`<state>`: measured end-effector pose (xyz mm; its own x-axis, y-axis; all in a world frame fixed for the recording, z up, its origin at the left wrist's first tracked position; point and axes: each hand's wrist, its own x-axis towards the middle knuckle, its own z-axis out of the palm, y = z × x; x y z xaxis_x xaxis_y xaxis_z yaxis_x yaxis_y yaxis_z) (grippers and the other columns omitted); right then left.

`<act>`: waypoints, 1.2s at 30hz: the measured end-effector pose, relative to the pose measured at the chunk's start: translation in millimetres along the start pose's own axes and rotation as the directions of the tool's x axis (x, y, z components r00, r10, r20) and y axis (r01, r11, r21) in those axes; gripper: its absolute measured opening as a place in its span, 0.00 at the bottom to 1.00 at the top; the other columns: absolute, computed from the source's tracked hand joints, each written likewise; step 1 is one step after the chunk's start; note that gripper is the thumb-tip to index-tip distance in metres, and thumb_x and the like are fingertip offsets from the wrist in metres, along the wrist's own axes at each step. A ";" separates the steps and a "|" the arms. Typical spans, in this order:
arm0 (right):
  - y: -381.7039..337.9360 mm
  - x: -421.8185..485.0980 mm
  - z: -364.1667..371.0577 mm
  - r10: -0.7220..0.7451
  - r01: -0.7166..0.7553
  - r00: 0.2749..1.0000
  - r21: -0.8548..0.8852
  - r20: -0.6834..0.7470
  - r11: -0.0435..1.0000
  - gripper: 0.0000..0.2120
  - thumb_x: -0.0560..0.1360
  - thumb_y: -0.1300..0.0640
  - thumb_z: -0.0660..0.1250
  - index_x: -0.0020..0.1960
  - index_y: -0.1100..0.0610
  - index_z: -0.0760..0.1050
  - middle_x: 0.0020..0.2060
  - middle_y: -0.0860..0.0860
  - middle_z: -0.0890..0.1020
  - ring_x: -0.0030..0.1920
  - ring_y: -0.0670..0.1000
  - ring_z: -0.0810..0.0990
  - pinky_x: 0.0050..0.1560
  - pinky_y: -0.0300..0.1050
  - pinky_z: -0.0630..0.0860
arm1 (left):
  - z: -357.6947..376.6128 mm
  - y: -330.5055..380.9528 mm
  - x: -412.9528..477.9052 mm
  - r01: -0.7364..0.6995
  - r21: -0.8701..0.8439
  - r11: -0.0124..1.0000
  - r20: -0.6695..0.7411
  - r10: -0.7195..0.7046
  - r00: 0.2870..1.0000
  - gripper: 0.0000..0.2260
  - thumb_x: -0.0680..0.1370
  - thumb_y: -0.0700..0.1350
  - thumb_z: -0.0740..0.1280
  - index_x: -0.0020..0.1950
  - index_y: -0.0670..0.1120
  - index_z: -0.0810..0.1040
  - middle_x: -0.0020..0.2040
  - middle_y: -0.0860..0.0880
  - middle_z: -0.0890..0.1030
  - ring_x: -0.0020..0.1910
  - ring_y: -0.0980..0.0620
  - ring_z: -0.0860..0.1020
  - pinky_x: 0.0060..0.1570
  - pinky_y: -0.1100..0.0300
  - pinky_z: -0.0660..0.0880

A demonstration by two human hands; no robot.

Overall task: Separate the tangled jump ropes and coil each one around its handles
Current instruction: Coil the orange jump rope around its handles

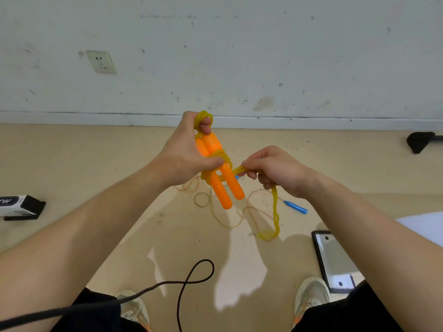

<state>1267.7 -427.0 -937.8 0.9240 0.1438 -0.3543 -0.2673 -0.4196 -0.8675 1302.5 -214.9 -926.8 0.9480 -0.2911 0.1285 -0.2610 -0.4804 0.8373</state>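
My left hand (187,154) grips two orange handles (221,178) held side by side, ends pointing down toward me. Yellow rope (221,156) is wound a few turns around their middle, and a loop of it sits over my left index finger at the top. My right hand (271,170) pinches a bunch of the same yellow rope just right of the handles; the loose tail (275,212) hangs from it down to the floor. On the floor beyond lie a blue handle (296,207) and thin pale rope loops (227,216), partly hidden by the orange handles.
A black cable (189,281) loops across the floor near my shoes (311,295). A metal plate with a black border (333,259) lies at the right, a black-and-white box (21,207) at the left, a dark object (419,141) by the wall at far right.
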 end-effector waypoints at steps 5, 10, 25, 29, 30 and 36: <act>-16.1 -11.6 20.0 0.116 -0.126 0.992 0.510 0.052 0.851 0.14 0.81 0.58 0.60 0.58 0.65 0.80 0.32 0.49 0.78 0.27 0.48 0.70 0.36 0.46 0.80 | 7.2 -2.2 -1.8 -0.131 0.124 0.984 -0.228 0.157 0.961 0.34 0.67 0.41 0.80 0.66 0.49 0.65 0.58 0.52 0.69 0.55 0.57 0.71 0.49 0.72 0.69; -23.0 -21.8 39.8 0.013 -0.050 0.998 0.704 0.058 0.709 0.12 0.83 0.55 0.58 0.59 0.58 0.78 0.32 0.50 0.77 0.26 0.49 0.71 0.39 0.49 0.81 | 14.3 0.0 -4.7 -0.219 0.206 0.954 -0.383 0.284 0.879 0.30 0.70 0.39 0.77 0.67 0.43 0.66 0.59 0.52 0.67 0.56 0.61 0.70 0.54 0.75 0.68; -1.2 -21.3 81.6 -0.324 0.297 0.889 -0.131 -0.324 0.946 0.17 0.82 0.57 0.59 0.68 0.43 0.72 0.39 0.44 0.82 0.34 0.43 0.80 0.40 0.38 0.77 | 32.3 -3.0 0.3 0.008 -0.112 0.994 -0.595 -0.074 0.801 0.32 0.67 0.40 0.79 0.65 0.41 0.66 0.60 0.48 0.70 0.59 0.53 0.71 0.58 0.68 0.68; -13.7 -33.0 87.6 -0.088 0.248 0.933 0.445 -0.350 0.860 0.10 0.82 0.57 0.63 0.56 0.46 0.80 0.38 0.52 0.82 0.28 0.51 0.79 0.31 0.47 0.79 | 33.7 -2.7 1.2 0.004 -0.117 0.993 -0.604 -0.075 0.793 0.32 0.67 0.40 0.79 0.65 0.42 0.66 0.60 0.48 0.70 0.59 0.53 0.71 0.58 0.66 0.70; -14.8 -34.1 88.7 -0.051 0.230 0.944 0.539 -0.326 0.810 0.10 0.82 0.57 0.63 0.54 0.45 0.80 0.35 0.51 0.81 0.27 0.51 0.76 0.29 0.46 0.76 | 36.8 -1.9 0.0 -0.007 -0.120 0.993 -0.600 -0.067 0.797 0.32 0.67 0.40 0.78 0.65 0.42 0.66 0.60 0.48 0.70 0.59 0.53 0.71 0.57 0.68 0.69; -4.0 -25.3 88.0 -0.235 0.324 0.849 0.115 -0.474 0.939 0.13 0.83 0.59 0.59 0.60 0.53 0.81 0.34 0.53 0.79 0.32 0.43 0.67 0.34 0.41 0.67 | 50.1 -2.8 -4.2 0.047 -0.234 0.971 -0.575 -0.177 0.799 0.33 0.67 0.43 0.80 0.65 0.43 0.65 0.60 0.47 0.70 0.60 0.53 0.72 0.58 0.69 0.69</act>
<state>1221.4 -350.1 -956.1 0.9766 -0.2040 0.0683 0.0167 -0.2448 -0.9694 1290.1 -253.8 -956.3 0.9082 0.3284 0.2595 -0.1660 -0.2865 0.9436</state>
